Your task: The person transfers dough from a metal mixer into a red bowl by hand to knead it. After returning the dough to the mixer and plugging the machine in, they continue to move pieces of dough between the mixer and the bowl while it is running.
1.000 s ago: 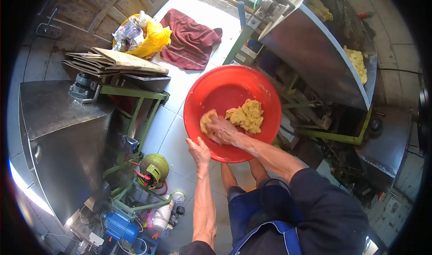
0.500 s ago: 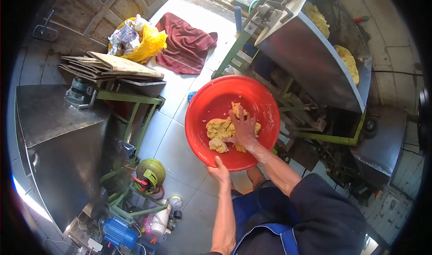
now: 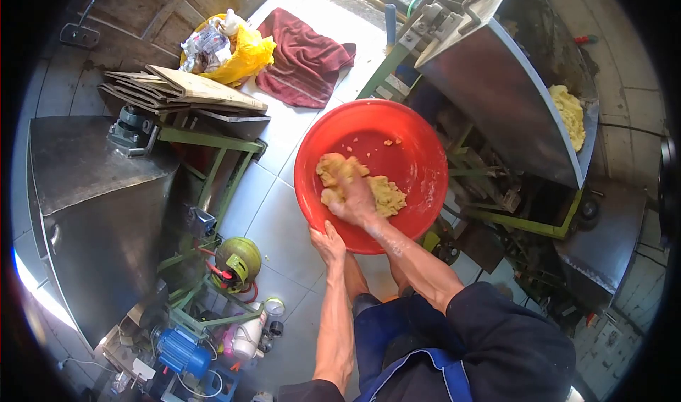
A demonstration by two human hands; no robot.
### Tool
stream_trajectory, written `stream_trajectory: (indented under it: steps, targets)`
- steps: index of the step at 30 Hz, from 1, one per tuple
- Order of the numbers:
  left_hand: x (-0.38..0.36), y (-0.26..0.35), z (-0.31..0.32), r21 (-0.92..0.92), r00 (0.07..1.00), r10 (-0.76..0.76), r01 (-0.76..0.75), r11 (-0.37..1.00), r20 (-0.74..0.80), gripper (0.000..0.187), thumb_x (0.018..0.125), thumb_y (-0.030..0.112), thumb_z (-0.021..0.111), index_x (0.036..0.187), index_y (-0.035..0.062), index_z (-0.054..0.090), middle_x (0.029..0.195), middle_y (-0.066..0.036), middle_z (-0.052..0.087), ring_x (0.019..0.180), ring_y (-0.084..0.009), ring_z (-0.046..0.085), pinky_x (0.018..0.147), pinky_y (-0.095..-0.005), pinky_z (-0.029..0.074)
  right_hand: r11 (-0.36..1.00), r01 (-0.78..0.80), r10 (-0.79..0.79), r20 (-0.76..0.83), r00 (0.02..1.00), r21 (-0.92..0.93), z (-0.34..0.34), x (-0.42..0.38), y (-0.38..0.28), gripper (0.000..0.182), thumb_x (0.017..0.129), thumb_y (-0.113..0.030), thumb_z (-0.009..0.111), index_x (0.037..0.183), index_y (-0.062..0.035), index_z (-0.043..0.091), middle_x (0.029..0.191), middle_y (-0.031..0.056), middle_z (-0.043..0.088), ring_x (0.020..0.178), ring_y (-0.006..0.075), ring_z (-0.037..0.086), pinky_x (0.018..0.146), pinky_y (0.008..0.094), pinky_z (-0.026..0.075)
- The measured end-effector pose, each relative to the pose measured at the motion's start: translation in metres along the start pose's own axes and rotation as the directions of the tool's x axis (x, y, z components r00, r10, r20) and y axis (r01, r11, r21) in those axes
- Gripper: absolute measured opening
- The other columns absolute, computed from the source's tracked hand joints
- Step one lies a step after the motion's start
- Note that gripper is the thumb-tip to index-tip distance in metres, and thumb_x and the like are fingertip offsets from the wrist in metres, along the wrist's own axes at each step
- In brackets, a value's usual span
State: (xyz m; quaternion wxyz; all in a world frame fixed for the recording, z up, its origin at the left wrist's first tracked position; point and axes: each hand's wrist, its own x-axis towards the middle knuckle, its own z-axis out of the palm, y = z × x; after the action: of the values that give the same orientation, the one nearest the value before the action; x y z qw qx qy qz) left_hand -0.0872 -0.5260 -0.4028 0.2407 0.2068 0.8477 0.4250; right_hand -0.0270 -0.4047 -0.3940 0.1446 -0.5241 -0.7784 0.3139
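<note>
A round red basin (image 3: 418,221) is in front of me, above the tiled floor. Lumps of yellow dough (image 3: 386,196) lie in it, with small crumbs toward its far side. My left hand (image 3: 329,244) holds the basin's near-left rim, thumb on top and fingers underneath. Inside the basin, my right hand (image 3: 355,202) presses and grasps the dough on the left side. Motion blurs its fingers, and they partly cover the dough.
At upper right, a tilted metal trough (image 3: 496,97) on a green frame holds more dough (image 3: 567,114). Boards (image 3: 184,93), a yellow bag (image 3: 245,58) and a maroon cloth (image 3: 301,58) are at upper left. A blue motor (image 3: 183,352) stands at lower left.
My right hand has moved left across the basin, and dough has shifted left with it. My left hand still holds the rim, slightly farther left. The view has shifted a little.
</note>
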Motion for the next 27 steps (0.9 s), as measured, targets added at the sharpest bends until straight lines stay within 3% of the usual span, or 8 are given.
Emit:
stream_trajectory:
  steps: [6, 8, 13, 15, 17, 20, 23, 27]
  targets:
    - [0.080, 0.004, -0.028, 0.111, 0.979, 0.110, -0.130, 0.985, 0.170, 0.035, 0.098, 0.015, 0.062, 0.117, -0.0138, 0.055, 0.102, -0.036, 0.065, 0.099, -0.0533, 0.063, 0.085, -0.0525, 0.050, 0.822, 0.516, -0.356, 0.488, 0.797, -0.243, -0.020, -0.025, 0.057, 0.053, 0.083, -0.028, 0.070, 0.135, -0.0223, 0.060, 0.127, 0.0211, 0.058, 0.112, 0.0367, 0.058, 0.093, 0.0497, 0.049]
    - [0.111, -0.003, -0.029, 0.223, 0.956, 0.221, -0.262, 0.939, 0.193, 0.038, 0.097, 0.023, 0.067, 0.107, -0.0122, 0.056, 0.092, -0.031, 0.065, 0.086, -0.0461, 0.066, 0.080, -0.0483, 0.051, 0.837, 0.302, -0.077, 0.449, 0.890, -0.456, -0.054, -0.017, 0.073, 0.047, 0.085, -0.030, 0.069, 0.130, -0.0201, 0.064, 0.125, 0.0165, 0.061, 0.100, 0.0393, 0.060, 0.090, 0.0508, 0.050]
    - [0.085, 0.004, -0.042, -0.224, 0.975, -0.077, 0.125, 0.967, 0.208, 0.055, 0.101, 0.049, 0.061, 0.096, -0.0049, 0.053, 0.085, -0.011, 0.054, 0.079, -0.0189, 0.051, 0.073, -0.0384, 0.049, 0.951, -0.298, 0.310, 0.316, 0.897, -0.087, -0.064, -0.027, 0.115, 0.088, 0.080, -0.045, 0.078, 0.155, -0.0182, 0.040, 0.148, 0.0286, 0.039, 0.137, 0.0496, 0.039, 0.116, 0.0540, 0.033]
    - [0.022, -0.004, -0.040, -0.136, 0.922, -0.368, 0.382, 0.914, 0.118, 0.054, 0.104, 0.049, 0.054, 0.103, -0.0050, 0.057, 0.098, -0.013, 0.062, 0.087, -0.0220, 0.058, 0.076, -0.0411, 0.050, 0.919, -0.368, 0.394, 0.303, 0.868, -0.143, -0.064, -0.035, 0.072, 0.099, 0.076, -0.046, 0.082, 0.158, -0.0201, 0.033, 0.152, 0.0295, 0.031, 0.141, 0.0522, 0.032, 0.120, 0.0525, 0.028]
    - [-0.040, -0.015, -0.007, -0.322, 0.975, -0.221, 0.205, 0.924, -0.015, 0.049, 0.104, 0.041, 0.059, 0.111, -0.0066, 0.059, 0.104, -0.013, 0.067, 0.090, -0.0218, 0.061, 0.081, -0.0398, 0.051, 0.878, -0.435, 0.476, 0.279, 0.834, -0.198, -0.043, -0.044, 0.029, 0.111, 0.071, -0.047, 0.086, 0.161, -0.0221, 0.027, 0.156, 0.0304, 0.023, 0.144, 0.0547, 0.026, 0.123, 0.0510, 0.023]
    - [-0.072, 0.004, 0.005, -0.291, 0.948, -0.306, 0.270, 0.918, -0.088, 0.045, 0.104, 0.029, 0.058, 0.122, -0.0116, 0.057, 0.112, -0.020, 0.068, 0.097, -0.0284, 0.065, 0.085, -0.0426, 0.051, 0.806, -0.386, 0.540, 0.290, 0.790, -0.449, -0.012, -0.053, 0.010, 0.101, 0.070, -0.033, 0.089, 0.156, -0.0219, 0.036, 0.157, 0.0298, 0.018, 0.136, 0.0571, 0.035, 0.114, 0.0550, 0.036]
    - [-0.064, -0.001, 0.004, -0.138, 0.971, -0.182, 0.161, 0.977, -0.156, 0.037, 0.102, 0.019, 0.058, 0.121, -0.0121, 0.056, 0.107, -0.028, 0.067, 0.095, -0.0386, 0.066, 0.085, -0.0461, 0.050, 0.950, -0.309, 0.309, 0.250, 0.917, -0.041, -0.003, -0.051, 0.035, 0.066, 0.070, -0.011, 0.082, 0.132, -0.0141, 0.060, 0.133, 0.0282, 0.040, 0.119, 0.0505, 0.051, 0.089, 0.0521, 0.052]
    - [-0.030, -0.018, 0.017, -0.116, 0.969, -0.091, 0.066, 0.991, -0.230, 0.037, 0.101, 0.018, 0.059, 0.119, -0.0132, 0.057, 0.107, -0.028, 0.067, 0.092, -0.0388, 0.066, 0.084, -0.0465, 0.051, 0.990, 0.059, -0.111, 0.439, 0.892, 0.132, -0.016, -0.054, 0.039, 0.052, 0.076, -0.005, 0.072, 0.128, -0.0116, 0.063, 0.122, 0.0215, 0.051, 0.113, 0.0443, 0.056, 0.093, 0.0498, 0.051]
